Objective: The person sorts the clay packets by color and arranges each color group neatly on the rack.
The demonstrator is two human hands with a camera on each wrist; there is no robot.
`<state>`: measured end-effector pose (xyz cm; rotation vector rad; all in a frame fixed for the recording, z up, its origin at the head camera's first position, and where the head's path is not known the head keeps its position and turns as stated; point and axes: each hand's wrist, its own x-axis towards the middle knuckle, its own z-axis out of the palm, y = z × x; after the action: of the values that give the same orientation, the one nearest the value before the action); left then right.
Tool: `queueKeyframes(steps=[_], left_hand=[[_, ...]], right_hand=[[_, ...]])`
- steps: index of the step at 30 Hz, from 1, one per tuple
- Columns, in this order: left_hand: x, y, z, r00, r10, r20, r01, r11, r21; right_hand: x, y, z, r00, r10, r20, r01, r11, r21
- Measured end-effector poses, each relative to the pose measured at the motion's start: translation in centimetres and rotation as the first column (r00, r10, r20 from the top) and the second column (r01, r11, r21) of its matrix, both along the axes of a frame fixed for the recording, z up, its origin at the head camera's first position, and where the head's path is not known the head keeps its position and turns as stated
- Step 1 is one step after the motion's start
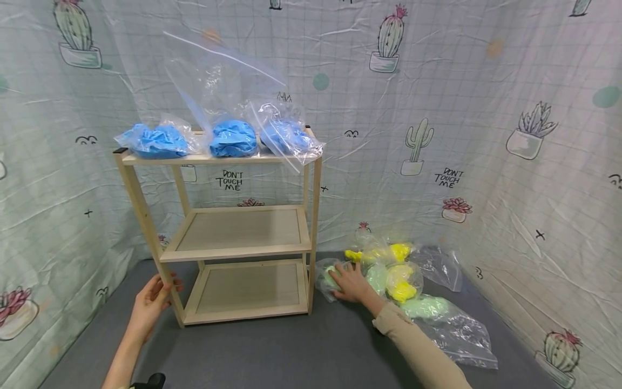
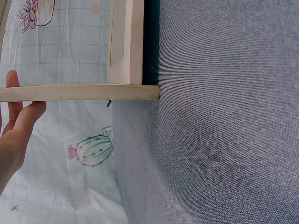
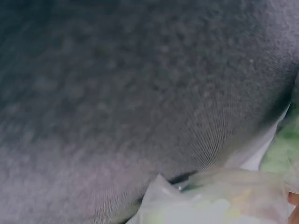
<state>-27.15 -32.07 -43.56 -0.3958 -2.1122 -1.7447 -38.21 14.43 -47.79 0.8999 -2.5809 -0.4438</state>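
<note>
A light wooden shelf rack (image 1: 243, 253) with three levels stands on the dark grey surface. My left hand (image 1: 151, 298) holds its front left post, thumb on one side and fingers on the other; the left wrist view shows the same hand (image 2: 21, 119) around the post (image 2: 84, 92). My right hand (image 1: 352, 282) reaches over a clear bag with light green contents (image 1: 330, 275), its fingers spread on top of the bag. In the right wrist view only a bit of the hand (image 3: 294, 205) shows at the lower right edge, beside the plastic bags.
Three clear bags with blue contents (image 1: 233, 139) sit on the top shelf. Right of the rack lie bags with yellow contents (image 1: 401, 283) and another light green bag (image 1: 430, 307). A cactus-print cloth (image 1: 486, 81) hangs behind and at both sides.
</note>
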Motion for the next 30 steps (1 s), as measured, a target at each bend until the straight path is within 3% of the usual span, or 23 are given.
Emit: queueKeyframes(steps=[5, 14, 22, 30], left_hand=[[0.0, 0.0, -0.1, 1.000, 0.028, 0.010, -0.028, 0.999, -0.021], [0.0, 0.0, -0.1, 0.999, 0.042, 0.021, -0.042, 0.998, -0.036], [-0.1, -0.1, 0.0, 1.000, 0.013, 0.013, -0.012, 1.000, -0.024], [0.0, 0.0, 0.0, 1.000, -0.021, -0.006, 0.021, 1.000, 0.016]], right_hand=[[0.5, 0.4, 0.7, 0.997, 0.045, -0.065, -0.046, 0.999, -0.007], [1.3, 1.4, 1.6, 0.991, 0.102, -0.090, -0.108, 0.992, -0.061], [1.9, 2.0, 2.2, 0.963, 0.158, -0.217, -0.179, 0.981, -0.077], [3.0, 3.8, 3.7, 0.968, 0.147, -0.204, -0.176, 0.975, -0.134]])
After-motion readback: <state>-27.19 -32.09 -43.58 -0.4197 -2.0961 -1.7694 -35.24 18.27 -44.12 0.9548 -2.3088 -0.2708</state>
